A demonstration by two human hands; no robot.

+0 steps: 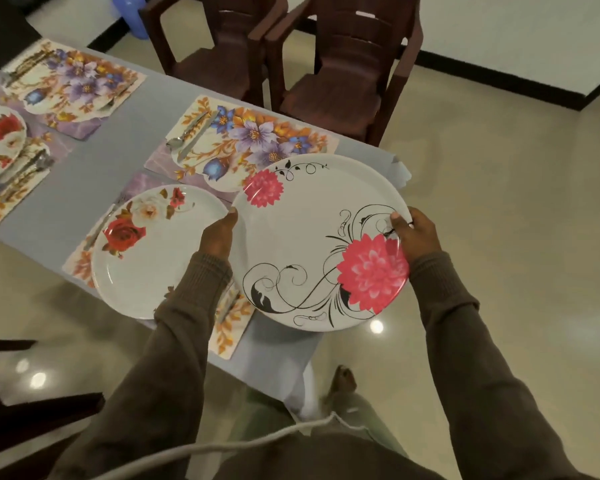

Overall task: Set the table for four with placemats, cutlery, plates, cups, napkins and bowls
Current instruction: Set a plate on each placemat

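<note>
Two hands, left (219, 233) and right (414, 233), pinch the plate (312, 244) by opposite rims. Keep it level and set it centred on the bare placemat (243, 140), clear of the cutlery (187, 135).

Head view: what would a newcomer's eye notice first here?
First, the large white plate with pink flowers, held at its rim by the left hand and the right hand above the table's near corner. Next, the rose plate on its placemat just left, then the bare floral placemat beyond.
</note>
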